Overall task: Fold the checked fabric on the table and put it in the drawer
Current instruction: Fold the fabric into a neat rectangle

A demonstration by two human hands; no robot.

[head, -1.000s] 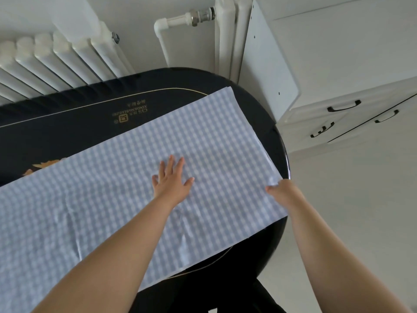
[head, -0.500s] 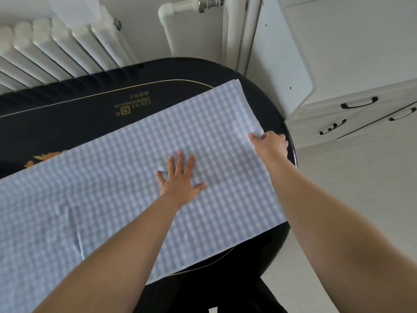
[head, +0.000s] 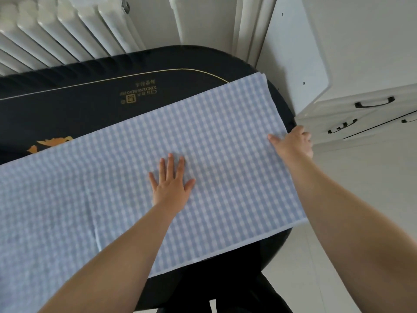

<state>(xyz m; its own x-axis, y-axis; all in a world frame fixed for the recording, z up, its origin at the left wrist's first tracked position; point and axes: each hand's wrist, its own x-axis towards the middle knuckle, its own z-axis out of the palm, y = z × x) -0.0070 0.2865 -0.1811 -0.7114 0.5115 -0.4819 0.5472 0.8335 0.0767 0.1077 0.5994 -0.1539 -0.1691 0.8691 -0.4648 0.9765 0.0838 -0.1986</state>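
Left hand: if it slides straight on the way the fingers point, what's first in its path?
More checked fabric, then its far edge and the bare black table. The left hand lies flat; nothing else stands in that line.

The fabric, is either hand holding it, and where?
The left hand only presses flat on the fabric. The right hand is at its right edge; grip unclear.

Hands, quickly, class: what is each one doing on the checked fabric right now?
Left hand: open, flat on the checked fabric, fingers spread.
Right hand: at the fabric's right edge, thumb on top; whether it grips cannot be told.
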